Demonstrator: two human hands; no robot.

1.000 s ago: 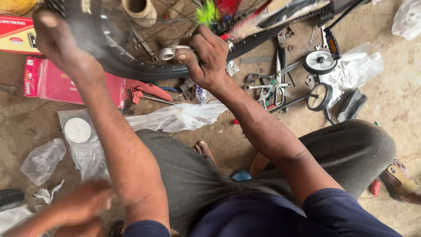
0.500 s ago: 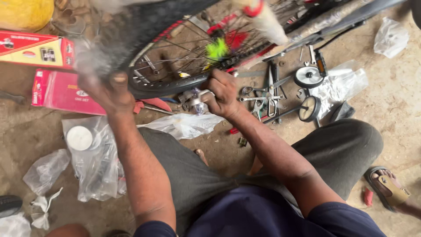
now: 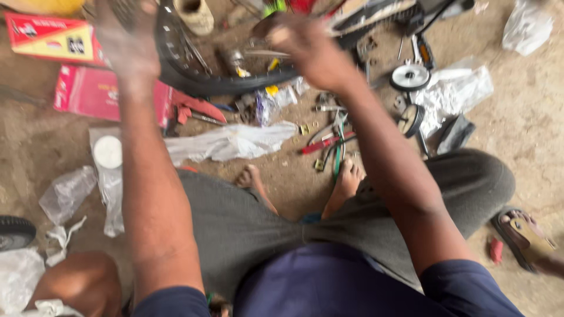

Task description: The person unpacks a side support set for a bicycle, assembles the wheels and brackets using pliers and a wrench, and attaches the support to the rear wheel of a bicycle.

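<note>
Motion blurs both hands. A bicycle wheel (image 3: 223, 82) with a black tyre and metal spokes lies tilted at the top of the head view. My left hand (image 3: 126, 50) is pressed to the tyre's left edge and seems closed on it. My right hand (image 3: 305, 50) is curled by the hub, around a metal axle (image 3: 258, 54) that sticks out to its left. I sit on the dirt floor in grey trousers, bare feet (image 3: 348, 176) out in front.
Two red boxes (image 3: 88, 94) lie at the left. Two small training wheels (image 3: 410, 76) and plastic bags (image 3: 458, 88) lie at the right. Loose tools and small parts (image 3: 329, 141) sit near my feet, beside a white bag (image 3: 229, 144). A sandal (image 3: 523, 235) is at right, a small tyre (image 3: 14, 232) at left.
The wheel has dropped from raised in front of me toward the floor. Both hands moved up and apart in the view, and my feet have come into sight.
</note>
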